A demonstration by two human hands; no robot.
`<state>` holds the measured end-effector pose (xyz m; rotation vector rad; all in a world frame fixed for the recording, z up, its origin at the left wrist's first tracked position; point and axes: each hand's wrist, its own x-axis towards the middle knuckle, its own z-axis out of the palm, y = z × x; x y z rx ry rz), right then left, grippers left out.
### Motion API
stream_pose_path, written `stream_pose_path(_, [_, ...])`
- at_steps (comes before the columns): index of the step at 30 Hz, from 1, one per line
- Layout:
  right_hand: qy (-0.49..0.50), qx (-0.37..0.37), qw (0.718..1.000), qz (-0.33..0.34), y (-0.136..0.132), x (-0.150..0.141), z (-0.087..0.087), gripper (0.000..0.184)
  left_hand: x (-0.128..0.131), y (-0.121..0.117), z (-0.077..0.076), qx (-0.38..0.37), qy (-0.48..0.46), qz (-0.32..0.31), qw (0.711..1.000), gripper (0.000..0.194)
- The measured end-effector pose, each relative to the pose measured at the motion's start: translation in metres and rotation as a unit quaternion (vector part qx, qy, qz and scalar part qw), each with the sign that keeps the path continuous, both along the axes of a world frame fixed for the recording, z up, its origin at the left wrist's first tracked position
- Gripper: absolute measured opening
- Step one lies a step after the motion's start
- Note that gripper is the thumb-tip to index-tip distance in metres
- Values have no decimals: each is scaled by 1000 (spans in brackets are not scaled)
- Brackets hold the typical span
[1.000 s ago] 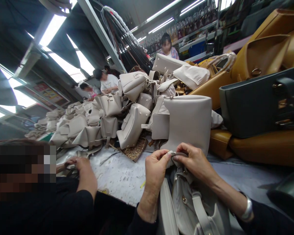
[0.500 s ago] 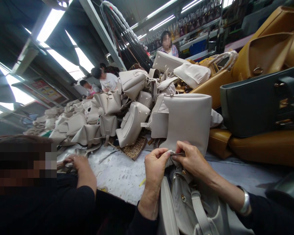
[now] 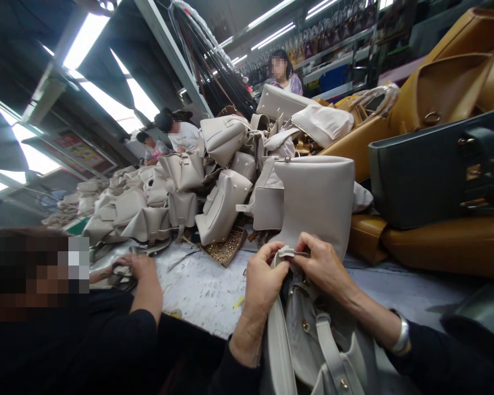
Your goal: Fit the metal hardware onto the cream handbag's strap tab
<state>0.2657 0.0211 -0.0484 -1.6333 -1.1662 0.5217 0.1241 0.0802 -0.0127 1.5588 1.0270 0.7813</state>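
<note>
A light grey handbag (image 3: 283,340) stands upright in front of me, its top gaping and a zip and a strap (image 3: 327,340) showing. At its upper far end my left hand (image 3: 264,277) pinches a small strap tab (image 3: 286,251) between thumb and fingers. From the other side my right hand (image 3: 323,269) closes on the same tab, fingertips pressed together. A thin pale strip pokes out between the right fingers; what it is I cannot make out. Right behind my hands rises another grey bag (image 3: 316,200) with a smooth flat panel.
Grey bags (image 3: 185,170) lie heaped along the table (image 3: 206,285). A shallow box of small gold-coloured studs (image 3: 224,247) sits before them. To the right are mustard bags (image 3: 444,247) and a dark green bag (image 3: 420,170). A co-worker's arm (image 3: 146,285) works at left; other people are farther back.
Both hands stay at the bag's end. My left fingers have shifted around the tab, which now shows more plainly. The bag has turned slightly, and the co-worker's hands have moved a little.
</note>
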Motion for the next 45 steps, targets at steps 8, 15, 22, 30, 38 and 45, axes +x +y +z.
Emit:
stream_pose_path(8, [79, 12, 995, 59, -2, 6, 6, 13, -2, 0, 1, 73, 72, 3, 995, 26])
stream_pose_path(15, [85, 16, 993, 82, -2, 9, 0, 9, 2, -3, 3, 126, 123, 13, 984, 22])
stream_pose_path(22, [11, 17, 996, 90, -5, 10, 2, 10, 6, -7, 8, 184, 199, 6, 962, 19])
stream_pose_path(30, [102, 32, 980, 170, -2, 16, -6, 7, -1, -5, 10, 194, 159, -38, 967, 20])
stream_pose_path(38, [325, -5, 912, 252, 8, 21, -9, 24, -8, 3, 10, 157, 132, -75, 976, 23])
stream_pose_path(45, [79, 34, 979, 186, -4, 16, -4, 18, -17, 12, 8, 99, 143, -50, 983, 24])
